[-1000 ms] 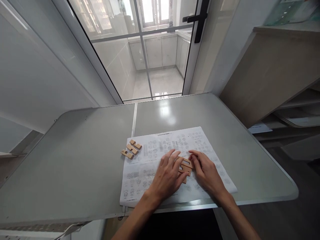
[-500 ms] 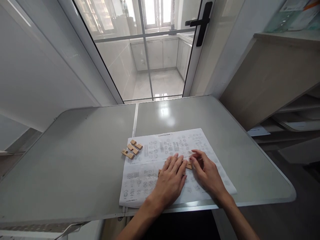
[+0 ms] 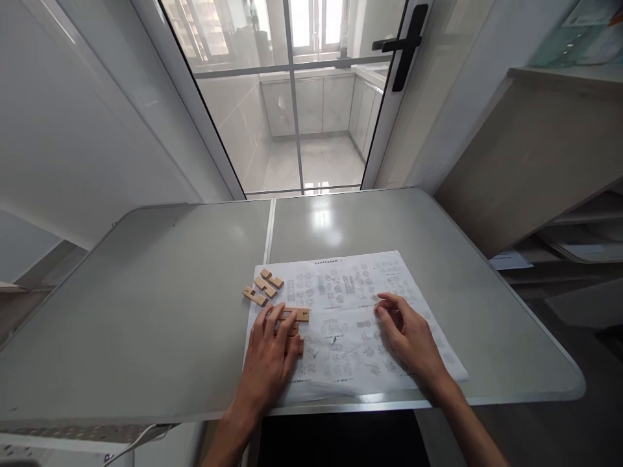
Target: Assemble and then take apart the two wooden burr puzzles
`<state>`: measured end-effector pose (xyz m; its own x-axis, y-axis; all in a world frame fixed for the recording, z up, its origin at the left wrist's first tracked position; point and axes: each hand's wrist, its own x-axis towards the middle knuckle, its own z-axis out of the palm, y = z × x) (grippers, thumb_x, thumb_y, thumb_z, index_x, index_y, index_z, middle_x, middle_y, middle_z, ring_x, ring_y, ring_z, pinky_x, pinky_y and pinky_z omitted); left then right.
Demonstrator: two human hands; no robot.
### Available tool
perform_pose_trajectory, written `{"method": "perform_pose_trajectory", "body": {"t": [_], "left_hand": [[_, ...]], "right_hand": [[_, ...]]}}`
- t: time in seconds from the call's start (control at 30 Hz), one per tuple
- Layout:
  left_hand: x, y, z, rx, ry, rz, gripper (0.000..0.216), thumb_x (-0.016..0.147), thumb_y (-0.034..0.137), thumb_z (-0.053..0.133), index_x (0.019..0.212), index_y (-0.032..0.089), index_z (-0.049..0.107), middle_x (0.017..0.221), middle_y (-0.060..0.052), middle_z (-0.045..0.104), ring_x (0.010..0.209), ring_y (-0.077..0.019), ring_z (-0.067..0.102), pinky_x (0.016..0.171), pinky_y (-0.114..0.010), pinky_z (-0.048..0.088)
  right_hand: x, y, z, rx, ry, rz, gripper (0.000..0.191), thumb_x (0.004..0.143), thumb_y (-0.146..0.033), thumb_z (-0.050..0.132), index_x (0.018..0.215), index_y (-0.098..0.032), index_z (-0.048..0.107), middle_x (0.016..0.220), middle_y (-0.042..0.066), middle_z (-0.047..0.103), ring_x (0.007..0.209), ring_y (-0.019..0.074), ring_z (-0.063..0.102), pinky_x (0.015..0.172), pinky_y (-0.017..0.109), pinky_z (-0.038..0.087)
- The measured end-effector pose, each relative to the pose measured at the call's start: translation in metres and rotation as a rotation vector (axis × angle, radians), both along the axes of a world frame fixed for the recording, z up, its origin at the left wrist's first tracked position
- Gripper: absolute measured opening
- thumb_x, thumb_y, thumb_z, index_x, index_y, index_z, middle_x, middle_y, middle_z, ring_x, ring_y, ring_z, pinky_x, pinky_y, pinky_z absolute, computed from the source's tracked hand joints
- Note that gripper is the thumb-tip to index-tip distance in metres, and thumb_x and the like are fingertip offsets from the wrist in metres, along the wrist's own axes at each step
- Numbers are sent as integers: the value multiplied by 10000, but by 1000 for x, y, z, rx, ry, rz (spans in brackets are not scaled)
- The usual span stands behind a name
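Note:
My left hand [image 3: 268,355] lies flat, fingers spread, over several notched wooden puzzle pieces on the printed sheet [image 3: 335,383]. One wooden piece marked 2 [image 3: 302,315] sticks out past the fingertips. Below it, the ends of other pieces show between the fingers; the rest is hidden under the hand. My right hand [image 3: 407,334] rests on the right part of the sheet, loosely curved, with a gap between thumb and forefinger and nothing visible in it. Three more notched wooden pieces [image 3: 265,287] lie together at the sheet's upper left corner, one partly over its edge.
The sheet, covered with small printed diagrams, lies near the front edge of a grey-green table [image 3: 160,311]. A glazed door [image 3: 411,45] with a black handle stands behind the table. To the right is a wooden shelf unit [image 3: 501,168].
My left hand has slid left across the sheet, and the wooden pieces beneath it have moved left too. My right hand has stayed in nearly the same place. The view has shifted slightly.

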<state>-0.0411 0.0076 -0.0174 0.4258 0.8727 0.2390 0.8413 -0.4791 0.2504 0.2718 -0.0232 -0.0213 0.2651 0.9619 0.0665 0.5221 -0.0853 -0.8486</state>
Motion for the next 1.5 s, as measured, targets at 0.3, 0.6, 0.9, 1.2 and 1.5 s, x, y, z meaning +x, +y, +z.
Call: {"method": "perform_pose_trajectory", "body": {"t": [0.3,0.6,0.9,1.2,1.5], "left_hand": [[-1,-2,8,-64,-53,-57,666,976,518,686,1546,293,425,1599,-111,488,1517,-378,381,1233,-602,409],[-10,5,3,19,-100,139,607,976,523,684,1492,265,494,1489,-113,591,1397,-384,479,1158,-595,453],[-33,9,9,1,-174,88,646,947,535,734,1504,312,494,1488,-122,521,1366,-375,489,1131,-574,488],[-50,23,7,-97,-410,322,585,1018,653,498,1410,219,529,1360,-153,551,1319,-362,521,1145,-625,463],[-49,30,14,-225,-543,328,402,1061,494,479,1358,244,583,1420,-98,674,1412,-296,560,1245,-554,380]], "right_hand": [[1,-1,-3,9,-6,9,366,1054,-488,537,1276,-227,667,1067,81,775,862,247,707,798,388,570],[3,-1,-3,-3,2,21,371,1054,-499,546,1266,-226,680,1053,80,776,868,250,710,798,383,570],[2,0,-6,12,-19,11,365,1049,-500,554,1247,-225,690,1046,77,784,861,247,720,807,388,575],[3,0,-5,-3,-10,18,365,1054,-513,543,1225,-234,705,1069,92,797,880,270,728,817,418,578],[2,-1,-6,-9,-9,-2,374,1043,-520,557,1232,-235,708,1076,95,796,918,277,727,828,410,575]]}}
